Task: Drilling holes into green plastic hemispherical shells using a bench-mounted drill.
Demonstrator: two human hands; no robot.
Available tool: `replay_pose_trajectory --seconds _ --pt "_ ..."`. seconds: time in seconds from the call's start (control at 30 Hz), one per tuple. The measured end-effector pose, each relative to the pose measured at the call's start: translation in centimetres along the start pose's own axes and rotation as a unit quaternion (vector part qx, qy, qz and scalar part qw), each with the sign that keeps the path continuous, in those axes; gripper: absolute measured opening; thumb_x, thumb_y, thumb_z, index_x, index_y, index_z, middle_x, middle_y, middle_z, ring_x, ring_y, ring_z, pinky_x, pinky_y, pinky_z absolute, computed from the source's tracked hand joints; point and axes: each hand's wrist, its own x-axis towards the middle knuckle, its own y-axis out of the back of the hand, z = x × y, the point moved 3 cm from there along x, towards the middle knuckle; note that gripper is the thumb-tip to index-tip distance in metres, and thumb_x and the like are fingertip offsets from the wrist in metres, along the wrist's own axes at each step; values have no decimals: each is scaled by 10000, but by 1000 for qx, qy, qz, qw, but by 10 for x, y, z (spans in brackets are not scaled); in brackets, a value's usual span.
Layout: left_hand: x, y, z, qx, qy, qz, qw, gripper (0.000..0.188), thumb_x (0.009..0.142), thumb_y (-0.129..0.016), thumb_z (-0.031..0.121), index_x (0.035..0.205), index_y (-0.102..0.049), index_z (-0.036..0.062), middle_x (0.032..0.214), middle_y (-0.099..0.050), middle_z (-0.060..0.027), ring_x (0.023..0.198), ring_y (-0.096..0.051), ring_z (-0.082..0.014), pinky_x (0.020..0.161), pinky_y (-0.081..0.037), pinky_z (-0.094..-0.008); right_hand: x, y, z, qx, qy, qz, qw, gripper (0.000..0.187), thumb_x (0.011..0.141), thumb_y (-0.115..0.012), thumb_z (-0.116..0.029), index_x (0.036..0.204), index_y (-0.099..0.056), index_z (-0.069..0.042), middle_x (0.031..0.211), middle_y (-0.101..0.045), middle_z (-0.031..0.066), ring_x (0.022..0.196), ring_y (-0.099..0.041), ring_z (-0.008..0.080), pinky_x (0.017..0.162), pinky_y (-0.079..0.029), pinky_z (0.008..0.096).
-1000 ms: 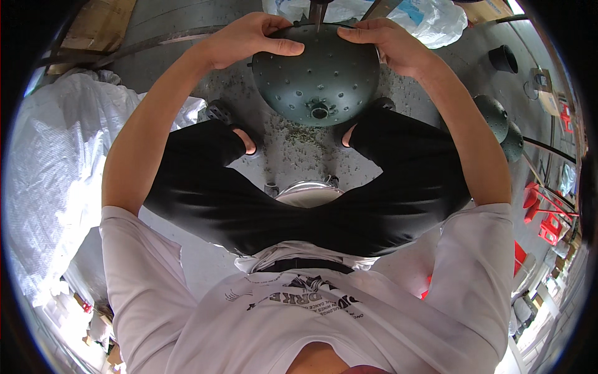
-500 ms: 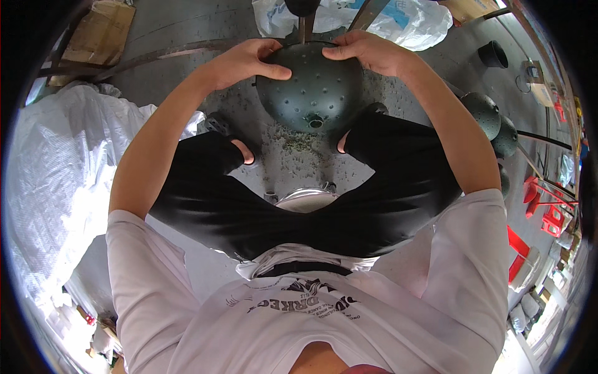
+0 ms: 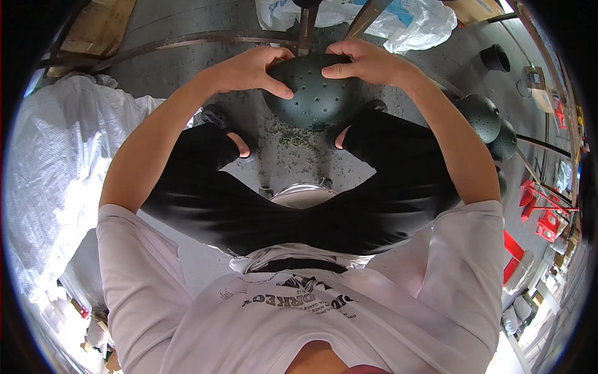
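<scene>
Between my knees I hold a dark green, rounded shell (image 3: pixel 316 93) dotted with small dimples or holes. On its left side my left hand (image 3: pixel 265 71) grips the far rim, thumb laid over the curved surface. My right hand (image 3: pixel 359 61) grips the rim from the right, its thumb also on top. The other fingers of both hands are partly hidden behind the shell. Just past its far rim stands a brown metal post (image 3: pixel 306 31) with a dark top. Green shavings (image 3: pixel 296 138) lie scattered on the floor beneath the shell.
Similar dimpled green shells (image 3: pixel 479 118) sit on the floor to my right. A black bucket (image 3: pixel 494 58) and red stools (image 3: pixel 548 224) are farther right. White plastic sheeting (image 3: pixel 56 162) covers the left side. A clear plastic bag (image 3: pixel 423 25) lies beyond the post.
Both hands have tilted the shell and shifted it slightly to the right; the round hole near its near edge is now out of sight. The hands keep their grip.
</scene>
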Motion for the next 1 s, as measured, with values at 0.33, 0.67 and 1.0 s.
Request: replay_pose_trajectory --seconds 0.33,0.67,1.0 --pt "-16 -5 4 -63 -15 -68 996 413 791 -784 125 1141 -634 -33 994 -689 -48 932 -604 -118 879 -461 -292 -13 5 -6 32 12 -79 996 426 851 -735 -285 1151 -615 -7 1003 -648 69 959 -573 188 866 -434 341" --pt "-29 21 -16 -61 74 -134 986 435 778 -803 124 1156 -654 -30 942 -706 -35 875 -624 -107 853 -473 -276 -15 13 11 52 -49 -127 989 553 774 -811 -159 1238 -591 47 1081 -682 58 1009 -616 146 955 -462 320" --pt "-23 6 1 42 -8 44 998 682 713 -853 264 1257 -556 -21 1151 -650 -117 1052 -606 -204 938 -463 -335 -13 13 -5 46 30 -75 996 541 828 -761 -296 1248 -600 6 1122 -678 105 1071 -613 219 957 -440 343"
